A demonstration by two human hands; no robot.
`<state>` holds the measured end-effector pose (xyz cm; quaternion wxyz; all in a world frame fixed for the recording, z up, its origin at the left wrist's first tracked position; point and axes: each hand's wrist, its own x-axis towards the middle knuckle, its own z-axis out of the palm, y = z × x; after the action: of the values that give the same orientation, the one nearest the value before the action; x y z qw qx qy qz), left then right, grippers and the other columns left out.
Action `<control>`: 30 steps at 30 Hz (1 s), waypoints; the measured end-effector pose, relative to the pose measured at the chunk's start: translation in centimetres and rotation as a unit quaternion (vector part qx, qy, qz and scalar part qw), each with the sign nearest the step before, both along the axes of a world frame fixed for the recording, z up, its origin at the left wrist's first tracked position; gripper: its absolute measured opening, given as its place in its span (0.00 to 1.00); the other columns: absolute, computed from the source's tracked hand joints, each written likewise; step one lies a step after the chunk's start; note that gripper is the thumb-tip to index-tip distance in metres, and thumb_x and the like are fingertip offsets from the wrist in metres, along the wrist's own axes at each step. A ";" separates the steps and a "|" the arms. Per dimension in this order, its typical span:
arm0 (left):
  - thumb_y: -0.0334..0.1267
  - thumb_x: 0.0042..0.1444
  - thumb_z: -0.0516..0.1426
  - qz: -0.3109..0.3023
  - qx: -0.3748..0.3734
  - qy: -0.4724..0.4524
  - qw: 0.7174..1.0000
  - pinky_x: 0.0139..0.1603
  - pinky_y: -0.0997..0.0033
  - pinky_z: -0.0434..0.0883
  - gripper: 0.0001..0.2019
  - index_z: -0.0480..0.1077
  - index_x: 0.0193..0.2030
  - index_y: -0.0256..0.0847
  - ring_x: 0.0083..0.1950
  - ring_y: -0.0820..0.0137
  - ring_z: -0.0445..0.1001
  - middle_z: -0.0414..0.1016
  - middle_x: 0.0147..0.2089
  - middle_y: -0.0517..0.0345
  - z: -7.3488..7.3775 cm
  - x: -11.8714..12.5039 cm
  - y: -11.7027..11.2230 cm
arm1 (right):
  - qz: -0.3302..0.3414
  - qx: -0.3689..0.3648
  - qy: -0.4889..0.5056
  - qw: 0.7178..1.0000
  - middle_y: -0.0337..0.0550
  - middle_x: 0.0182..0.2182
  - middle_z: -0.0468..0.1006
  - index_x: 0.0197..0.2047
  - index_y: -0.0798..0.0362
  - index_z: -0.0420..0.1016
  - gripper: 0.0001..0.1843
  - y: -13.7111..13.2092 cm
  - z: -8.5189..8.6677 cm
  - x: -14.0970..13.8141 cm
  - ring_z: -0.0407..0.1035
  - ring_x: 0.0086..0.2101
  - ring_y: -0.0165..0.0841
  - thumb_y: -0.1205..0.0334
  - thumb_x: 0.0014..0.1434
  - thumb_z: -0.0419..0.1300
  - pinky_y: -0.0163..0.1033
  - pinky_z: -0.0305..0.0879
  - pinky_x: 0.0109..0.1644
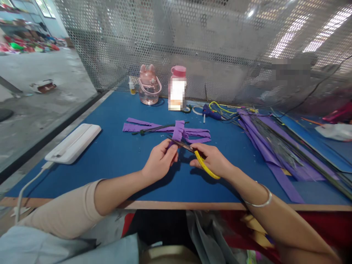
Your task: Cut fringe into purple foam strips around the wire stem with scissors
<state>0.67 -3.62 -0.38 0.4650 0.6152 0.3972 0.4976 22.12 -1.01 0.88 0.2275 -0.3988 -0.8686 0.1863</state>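
My left hand [162, 157] pinches a purple paper strip [178, 131], which stands up from my fingers and has small cuts along its edge. In my right hand [211, 159] is a pair of scissors with yellow handles [205, 165]. The scissor blades [183, 145] lie across the strip, close to my left fingertips. Just behind my hands, more fringed purple strips [134, 127] lie on the blue table, with a thin dark green stem [154, 128] across them.
A white power bank [73, 143] with a cable lies at left. Two pink bottles, a rabbit-eared one [149, 86] and a taller one [178, 71], stand at the back. Behind my right hand is a blue glue gun [211, 112]. Purple sheets [255, 135] and stems are piled at right.
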 end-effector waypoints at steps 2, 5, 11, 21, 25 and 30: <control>0.43 0.66 0.49 0.016 0.016 -0.004 1.000 0.24 0.80 0.60 0.12 0.63 0.33 0.40 0.21 0.80 0.61 0.64 0.23 0.67 0.0 0.0 0.0 | 0.007 0.001 -0.014 1.000 0.50 0.42 0.76 0.53 0.55 0.68 0.41 -0.1 0.0 0.1 0.70 0.35 0.38 0.30 0.48 0.61 0.41 0.66 0.39; 0.43 0.66 0.48 0.016 0.020 -0.016 1.000 0.23 0.79 0.60 0.12 0.62 0.33 0.40 0.21 0.80 0.61 0.64 0.23 0.67 0.0 0.0 0.0 | 0.016 0.000 -0.031 0.999 0.51 0.44 0.74 0.55 0.54 0.65 0.48 -0.2 -0.1 0.2 0.70 0.37 0.40 0.25 0.43 0.60 0.43 0.67 0.40; 0.45 0.66 0.49 -0.001 0.019 0.011 1.000 0.24 0.79 0.61 0.14 0.63 0.33 0.40 0.21 0.79 0.62 0.66 0.24 0.65 -0.2 -0.1 -0.2 | 0.027 0.024 -0.017 0.999 0.51 0.42 0.75 0.53 0.53 0.68 0.42 0.0 -0.5 0.0 0.71 0.37 0.40 0.26 0.49 0.56 0.43 0.67 0.40; 0.49 0.65 0.50 0.016 0.007 0.021 1.000 0.25 0.78 0.63 0.17 0.64 0.30 0.39 0.21 0.79 0.63 0.68 0.24 0.64 -0.4 -0.1 -0.4 | 0.030 0.055 0.024 0.998 0.50 0.38 0.80 0.48 0.55 0.74 0.27 0.0 -0.2 -0.1 0.74 0.36 0.36 0.40 0.57 0.61 0.37 0.68 0.40; 0.47 0.65 0.50 0.009 0.000 0.016 1.000 0.25 0.78 0.63 0.14 0.65 0.34 0.40 0.24 0.78 0.67 0.70 0.27 0.62 -0.4 -0.2 -0.2 | 0.024 0.078 0.029 0.996 0.51 0.40 0.81 0.48 0.55 0.75 0.26 0.2 -0.2 0.0 0.75 0.39 0.38 0.41 0.58 0.60 0.38 0.69 0.42; 0.48 0.66 0.47 0.004 0.006 0.048 0.999 0.23 0.77 0.60 0.15 0.67 0.39 0.40 0.20 0.78 0.63 0.69 0.25 0.63 -0.2 -0.2 0.0 | -0.004 0.077 -0.013 0.997 0.53 0.45 0.79 0.52 0.54 0.71 0.33 0.5 -0.1 0.5 0.75 0.43 0.42 0.35 0.55 0.60 0.42 0.69 0.45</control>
<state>0.46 -3.65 -0.59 0.4392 0.6397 0.4185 0.4718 22.58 -0.56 0.76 0.2473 -0.3861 -0.8815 0.1131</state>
